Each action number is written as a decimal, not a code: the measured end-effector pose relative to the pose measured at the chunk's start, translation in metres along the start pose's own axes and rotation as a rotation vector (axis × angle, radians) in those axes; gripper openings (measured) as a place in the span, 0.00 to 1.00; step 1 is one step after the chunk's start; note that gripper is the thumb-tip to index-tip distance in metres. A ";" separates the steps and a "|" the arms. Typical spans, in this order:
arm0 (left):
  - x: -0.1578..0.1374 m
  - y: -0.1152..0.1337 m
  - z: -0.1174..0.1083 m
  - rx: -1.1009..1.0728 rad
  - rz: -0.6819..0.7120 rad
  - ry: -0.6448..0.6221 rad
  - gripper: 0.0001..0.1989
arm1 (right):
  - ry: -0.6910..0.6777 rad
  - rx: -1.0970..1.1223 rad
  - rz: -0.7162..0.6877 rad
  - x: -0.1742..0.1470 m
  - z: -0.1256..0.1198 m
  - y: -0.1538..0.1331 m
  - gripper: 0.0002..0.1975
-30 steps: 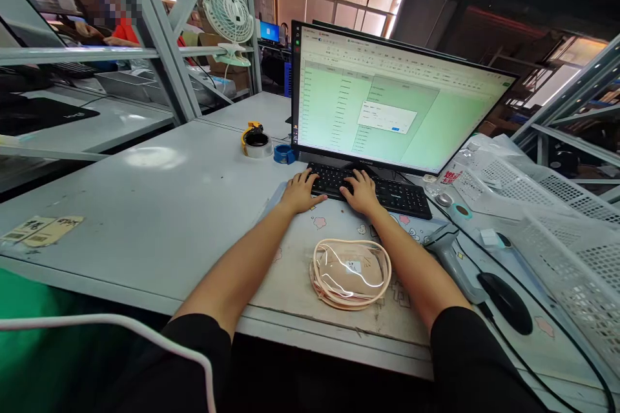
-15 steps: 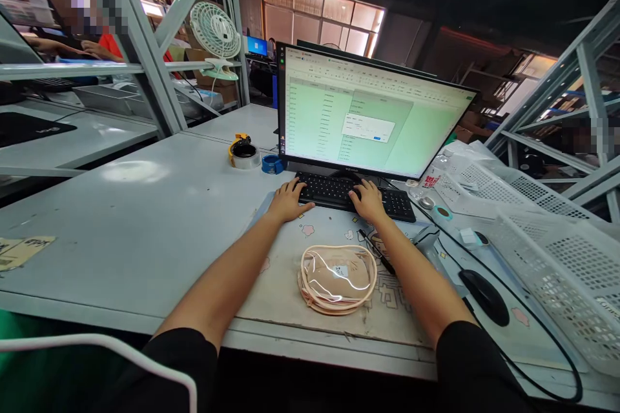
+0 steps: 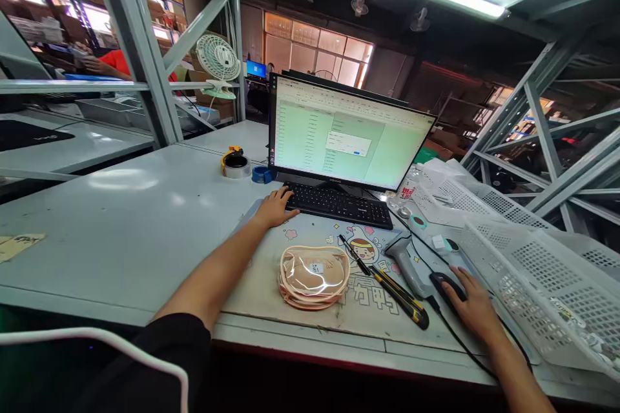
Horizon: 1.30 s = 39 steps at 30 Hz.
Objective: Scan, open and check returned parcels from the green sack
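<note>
My left hand (image 3: 276, 208) rests at the left end of the black keyboard (image 3: 339, 205), fingers spread over the keys and thumb out to the side. At the right, my right hand (image 3: 472, 300) lies over a black computer mouse (image 3: 448, 289), its fingers around it. Between my arms sits a clear pouch with pale pink piping (image 3: 314, 276) and a small white label. To the right of the pouch lie a black pen (image 3: 354, 255), a yellow-and-black utility knife (image 3: 400, 297) and a grey barcode scanner (image 3: 409, 268). Behind the keyboard, the monitor (image 3: 346, 142) displays a spreadsheet with a dialog box.
Tape in a yellow dispenser (image 3: 236, 164) and a blue tape roll (image 3: 262, 174) stand left of the monitor. White perforated baskets (image 3: 542, 277) line the right side. A green fan (image 3: 217, 57) is clipped to the metal frame (image 3: 159, 84). Another person's red sleeve (image 3: 119, 63) shows at far left.
My right hand has left the keyboard and moved right and nearer onto the mouse. My left hand stays on the keyboard. The view has tilted up, and the utility knife and scanner are now uncovered.
</note>
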<state>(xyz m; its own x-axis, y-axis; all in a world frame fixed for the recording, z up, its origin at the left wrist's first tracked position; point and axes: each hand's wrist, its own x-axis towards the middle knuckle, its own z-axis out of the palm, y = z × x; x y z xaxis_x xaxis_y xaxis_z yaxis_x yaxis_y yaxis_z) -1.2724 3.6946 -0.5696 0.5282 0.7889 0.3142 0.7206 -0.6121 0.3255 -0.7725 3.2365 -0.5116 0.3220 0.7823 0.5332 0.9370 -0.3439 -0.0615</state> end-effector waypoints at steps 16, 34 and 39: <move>-0.025 0.022 0.007 -0.009 -0.133 0.049 0.31 | 0.005 0.159 -0.091 -0.021 0.019 -0.023 0.27; -0.032 0.016 0.015 -0.006 -0.102 -0.011 0.35 | 0.049 0.132 -0.101 -0.020 0.015 -0.029 0.26; -0.032 0.017 0.015 -0.002 -0.111 -0.016 0.36 | 0.040 0.123 -0.091 -0.021 0.016 -0.027 0.25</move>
<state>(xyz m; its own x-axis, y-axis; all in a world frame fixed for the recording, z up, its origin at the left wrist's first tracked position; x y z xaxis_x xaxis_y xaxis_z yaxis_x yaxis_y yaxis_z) -1.2705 3.6600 -0.5871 0.4527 0.8524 0.2616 0.7741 -0.5213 0.3592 -0.8020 3.2378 -0.5342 0.2314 0.7850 0.5746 0.9724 -0.2044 -0.1124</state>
